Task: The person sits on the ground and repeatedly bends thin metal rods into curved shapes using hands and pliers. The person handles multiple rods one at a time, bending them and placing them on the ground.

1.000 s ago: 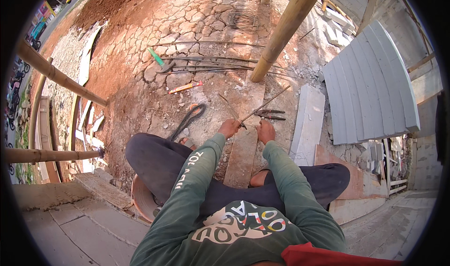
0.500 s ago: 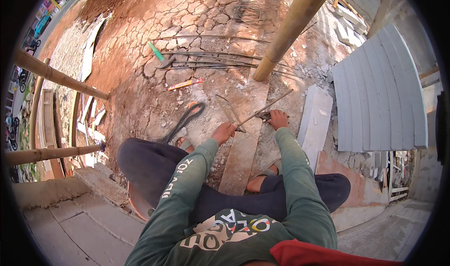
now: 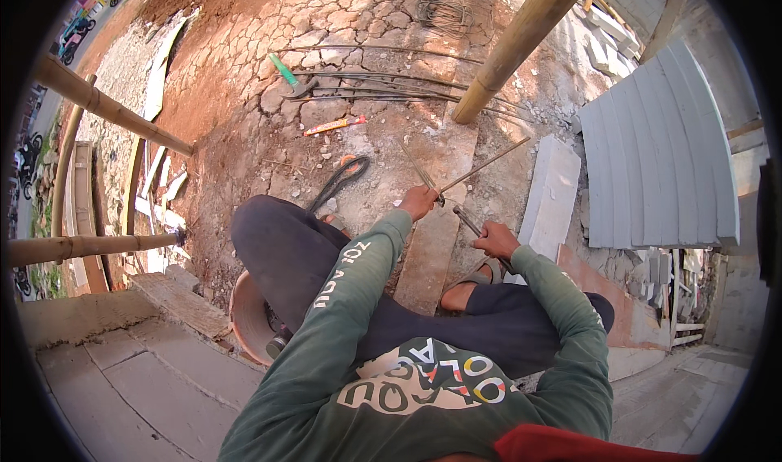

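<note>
Pincers [image 3: 467, 223], beside the right hand on the ground a second earlier, had come into that hand and swung round, so that their head pointed toward the left hand. Where the two thin rods [image 3: 485, 165] met, the left hand [image 3: 419, 202] was closed on them with bent fingers, above the plank [image 3: 429, 254]; one rod slanted away to the right, the other to the upper left, and whether they were a single bent piece could not be told. Right hand [image 3: 497, 240] wrapped the handles of the pincers, whose head stood near the rods' meeting point, just apart from it; how wide their jaws stood was too small to tell. Under the right hand was a sandalled foot [image 3: 457, 297]. Left of the rods lay a dark loop [image 3: 332, 188], and above that an orange and yellow wrapper [image 3: 335, 125]. Farther out, a green-handled hammer [image 3: 285, 70] lay by several long bars [image 3: 383, 87], with a wire coil [image 3: 444, 16] beyond them. On the right, a bamboo post [image 3: 521, 47] leaned over the ground, a pale block [image 3: 551, 193] lay lengthwise, and grey slabs [image 3: 660, 153] stood in a row. At lower left, a bucket [image 3: 247, 315] sat beside the person's knee.
</note>
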Motion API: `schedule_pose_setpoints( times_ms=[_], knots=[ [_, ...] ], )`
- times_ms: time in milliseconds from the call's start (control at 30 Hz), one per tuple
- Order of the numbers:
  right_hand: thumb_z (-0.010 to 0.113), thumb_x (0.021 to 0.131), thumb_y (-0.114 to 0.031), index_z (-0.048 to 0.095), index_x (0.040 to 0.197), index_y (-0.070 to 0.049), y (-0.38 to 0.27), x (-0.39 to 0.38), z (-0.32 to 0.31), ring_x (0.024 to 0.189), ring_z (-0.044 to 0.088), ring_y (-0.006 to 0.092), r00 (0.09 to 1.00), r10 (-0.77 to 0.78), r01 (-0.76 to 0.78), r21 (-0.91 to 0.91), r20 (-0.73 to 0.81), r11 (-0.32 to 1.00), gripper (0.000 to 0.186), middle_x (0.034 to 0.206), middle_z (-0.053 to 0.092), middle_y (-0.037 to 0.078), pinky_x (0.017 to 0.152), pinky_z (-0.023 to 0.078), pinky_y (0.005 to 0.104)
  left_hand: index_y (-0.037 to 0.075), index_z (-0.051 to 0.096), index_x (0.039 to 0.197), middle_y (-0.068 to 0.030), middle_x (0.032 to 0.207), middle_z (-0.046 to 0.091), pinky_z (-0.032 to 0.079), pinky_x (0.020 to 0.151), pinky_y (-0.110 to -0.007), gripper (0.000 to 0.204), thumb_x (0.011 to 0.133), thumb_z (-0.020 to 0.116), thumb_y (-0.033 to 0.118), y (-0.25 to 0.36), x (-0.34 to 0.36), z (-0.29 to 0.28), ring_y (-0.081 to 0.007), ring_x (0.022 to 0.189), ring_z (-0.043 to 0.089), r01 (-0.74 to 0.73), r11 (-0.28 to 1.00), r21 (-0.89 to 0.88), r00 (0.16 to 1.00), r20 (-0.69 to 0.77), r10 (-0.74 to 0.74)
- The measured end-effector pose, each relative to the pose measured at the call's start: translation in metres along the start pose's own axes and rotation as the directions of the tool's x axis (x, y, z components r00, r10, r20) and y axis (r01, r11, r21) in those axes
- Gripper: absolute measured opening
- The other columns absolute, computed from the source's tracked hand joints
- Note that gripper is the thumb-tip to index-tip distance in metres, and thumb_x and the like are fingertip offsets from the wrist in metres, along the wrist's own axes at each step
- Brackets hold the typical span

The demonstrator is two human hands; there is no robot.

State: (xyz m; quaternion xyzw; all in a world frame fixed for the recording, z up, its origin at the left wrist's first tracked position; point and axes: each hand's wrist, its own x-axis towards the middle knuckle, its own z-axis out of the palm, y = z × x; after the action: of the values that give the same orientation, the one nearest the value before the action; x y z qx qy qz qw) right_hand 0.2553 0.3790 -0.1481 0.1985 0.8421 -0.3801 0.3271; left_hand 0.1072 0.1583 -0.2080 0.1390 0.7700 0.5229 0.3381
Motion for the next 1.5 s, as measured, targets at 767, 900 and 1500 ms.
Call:
schedule_pose_setpoints(
  times_ms=[767, 900, 1500],
  knots=[
    [0.054, 0.074, -0.022, 0.064, 0.082, 0.013, -0.09, -0.025, 0.013, 0.08, 0.066, 0.041, 0.994, 0.009, 0.031, -0.373, 0.106, 0.927, 0.037, 0.083, 0.065, 0.031, 0.071, 0.049, 0.0473, -0.004, 0.065, 0.085, -0.0203, 0.076, 0.065, 0.048, 0.075, -0.047, 0.051, 0.092, 0.048, 0.044, -0.031, 0.02, 0.034, -0.0366, 0.078, 0.064, -0.15, 0.955, 0.254, 0.978, -0.103, 0.181],
    [0.054, 0.078, -0.02, 0.059, 0.092, 0.013, -0.09, -0.019, 0.015, 0.075, 0.064, 0.044, 0.991, 0.063, -0.029, -0.278, 0.118, 0.96, 0.036, 0.085, 0.064, 0.032, 0.07, 0.05, 0.0478, -0.003, 0.066, 0.086, -0.0194, 0.075, 0.066, 0.048, 0.076, -0.046, 0.052, 0.093, 0.046, 0.045, -0.033, 0.022, 0.033, -0.0356, 0.077, 0.065, -0.086, 0.977, 0.197, 0.992, -0.076, 0.103],
    [0.055, 0.085, -0.013, 0.047, 0.105, 0.01, -0.066, -0.024, 0.059, 0.095, 0.06, 0.0491, 0.976, -0.126, 0.076, -0.267, -0.178, 0.961, 0.031, 0.098, 0.06, 0.035, 0.082, 0.047, 0.052, -0.001, 0.064, 0.089, -0.008, 0.073, 0.06, 0.044, 0.058, -0.034, 0.041, 0.091, 0.056, 0.039, -0.028, 0.024, 0.024, -0.0179, 0.061, 0.053, 0.051, 0.997, -0.058, 0.995, -0.089, -0.056]
  ],
)
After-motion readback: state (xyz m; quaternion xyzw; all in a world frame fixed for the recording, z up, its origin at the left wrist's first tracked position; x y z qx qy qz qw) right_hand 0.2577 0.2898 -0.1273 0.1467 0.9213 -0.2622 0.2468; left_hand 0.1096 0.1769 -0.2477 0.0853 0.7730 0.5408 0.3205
